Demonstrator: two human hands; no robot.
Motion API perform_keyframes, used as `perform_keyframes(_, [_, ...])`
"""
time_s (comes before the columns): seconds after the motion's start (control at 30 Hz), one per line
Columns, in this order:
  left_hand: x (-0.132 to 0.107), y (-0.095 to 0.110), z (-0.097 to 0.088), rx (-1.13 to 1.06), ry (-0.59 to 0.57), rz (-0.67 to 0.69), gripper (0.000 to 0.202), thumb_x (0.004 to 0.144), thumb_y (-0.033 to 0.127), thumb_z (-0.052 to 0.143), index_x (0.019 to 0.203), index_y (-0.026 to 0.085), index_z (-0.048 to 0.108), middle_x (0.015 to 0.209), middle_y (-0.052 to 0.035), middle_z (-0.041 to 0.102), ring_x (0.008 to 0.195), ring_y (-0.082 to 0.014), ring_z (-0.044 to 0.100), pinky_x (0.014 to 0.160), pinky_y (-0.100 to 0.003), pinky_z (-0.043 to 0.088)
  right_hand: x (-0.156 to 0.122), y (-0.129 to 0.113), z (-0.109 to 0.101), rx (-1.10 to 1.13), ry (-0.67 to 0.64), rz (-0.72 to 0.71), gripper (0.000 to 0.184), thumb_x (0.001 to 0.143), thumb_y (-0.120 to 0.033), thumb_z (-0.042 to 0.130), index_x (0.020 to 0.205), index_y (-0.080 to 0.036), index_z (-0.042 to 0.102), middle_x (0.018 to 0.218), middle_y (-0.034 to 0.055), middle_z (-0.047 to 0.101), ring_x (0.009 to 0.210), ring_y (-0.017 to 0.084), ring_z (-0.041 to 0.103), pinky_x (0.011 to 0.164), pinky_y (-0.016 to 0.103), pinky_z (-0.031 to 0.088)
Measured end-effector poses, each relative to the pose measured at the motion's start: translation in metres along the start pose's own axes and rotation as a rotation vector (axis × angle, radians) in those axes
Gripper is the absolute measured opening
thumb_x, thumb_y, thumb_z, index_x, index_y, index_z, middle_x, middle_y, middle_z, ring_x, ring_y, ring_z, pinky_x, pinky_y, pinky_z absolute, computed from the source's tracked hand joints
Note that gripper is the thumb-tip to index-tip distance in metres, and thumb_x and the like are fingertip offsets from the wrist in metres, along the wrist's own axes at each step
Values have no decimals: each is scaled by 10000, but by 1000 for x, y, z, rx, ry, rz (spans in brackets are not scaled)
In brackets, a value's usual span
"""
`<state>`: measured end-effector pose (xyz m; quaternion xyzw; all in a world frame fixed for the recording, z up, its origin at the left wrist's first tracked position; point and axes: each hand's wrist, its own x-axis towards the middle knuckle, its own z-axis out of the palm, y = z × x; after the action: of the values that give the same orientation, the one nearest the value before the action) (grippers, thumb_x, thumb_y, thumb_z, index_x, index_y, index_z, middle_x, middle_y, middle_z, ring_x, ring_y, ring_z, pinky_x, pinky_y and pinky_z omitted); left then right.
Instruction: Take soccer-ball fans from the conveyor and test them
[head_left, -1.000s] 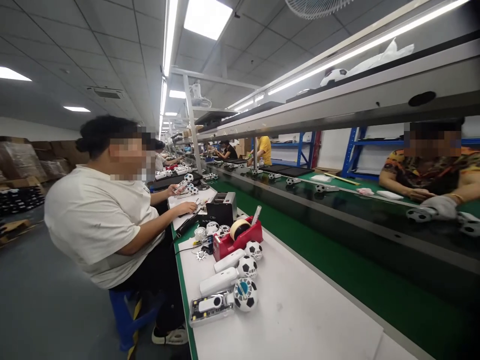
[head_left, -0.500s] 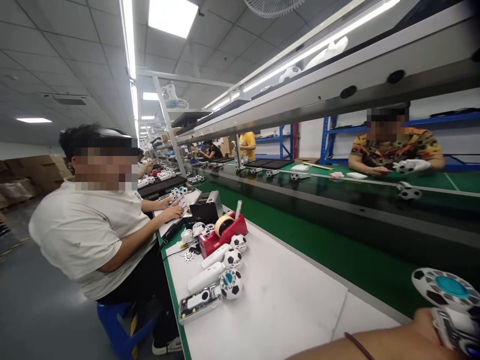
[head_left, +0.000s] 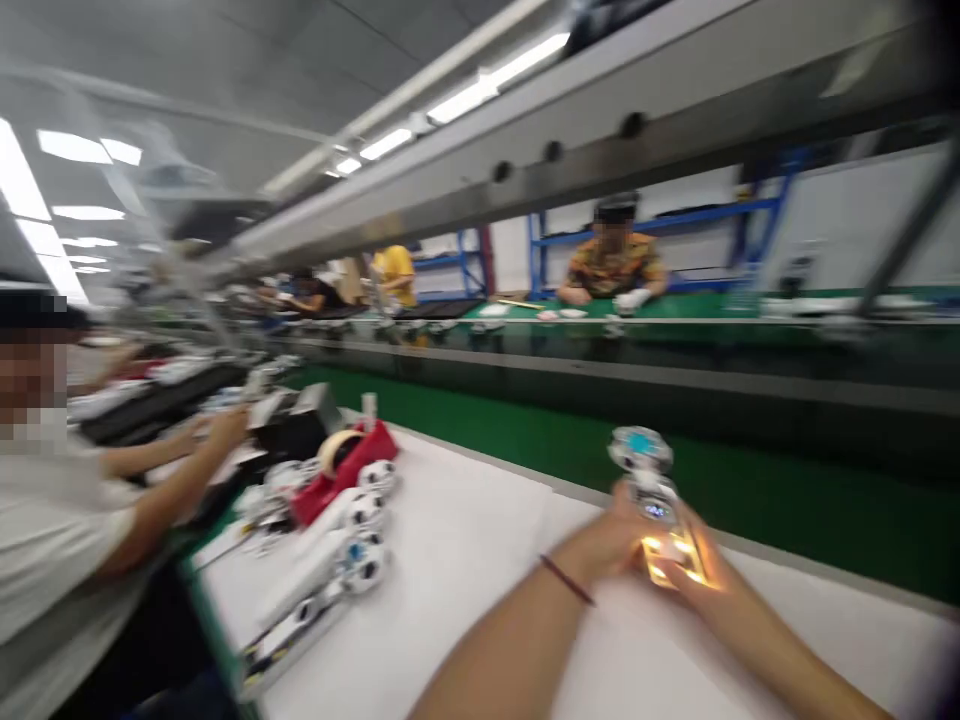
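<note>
Both my hands are around a handheld fan [head_left: 640, 450] with a football-patterned head and a bright blue centre. A small display glows below the head, and yellow lights shine from the handle. My left hand [head_left: 624, 525], with a dark band on its wrist, is closed on the fan's left side. On the lower handle, my right hand [head_left: 694, 565] grips from the right, its thumb near the lights. Motion blur hides the exact finger positions. The fan is above the white work surface [head_left: 480, 550].
Several similar football-headed fans [head_left: 366, 560] lie to the left beside a red tape dispenser [head_left: 345, 470]. A co-worker in a white shirt [head_left: 60, 560] sits at the far left. Beyond the green strip runs a dark conveyor [head_left: 720, 400], with another person [head_left: 613, 260] across it.
My view has swung right, so the bench items now appear further left. The fan and my left hand are further into view, and my right hand now shows on the fan's handle.
</note>
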<state>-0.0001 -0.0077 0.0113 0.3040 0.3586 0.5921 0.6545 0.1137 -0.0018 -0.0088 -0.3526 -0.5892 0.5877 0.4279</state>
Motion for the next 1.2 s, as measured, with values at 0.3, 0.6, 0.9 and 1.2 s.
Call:
perform_keyframes(0.3, [12,-1,-12,32,-193,-64,529,621,149,673,1090,223,440,834,-7,554,768,-182,570,644,-260,433,-1,-9,-10,79,-145,45,830,703,-319,683,1376,-258,202,1073,93,538,764,177,572,637,321,508])
perform_keyframes(0.6, [9,1,-10,88,-192,-64,398,653,190,669,993,200,462,820,-16,566,719,-186,575,624,-280,438,5,8,-12,89,-154,-16,859,671,-308,710,1372,-263,214,1187,114,490,846,198,568,657,313,505])
perform_keyframes(0.9, [14,-4,-15,94,-173,-75,525,628,189,674,1086,235,420,839,-7,569,702,-174,573,656,-292,451,1,1,-12,62,-123,55,895,667,-276,687,1392,-253,163,1258,126,450,915,228,566,640,317,517])
perform_keyframes(1.2, [14,-3,-14,150,-188,-50,588,626,235,655,1135,227,361,811,9,525,683,-147,533,612,-250,417,-4,-10,-12,-4,-111,110,909,696,-216,637,1416,-223,82,1311,125,424,937,213,569,706,333,517])
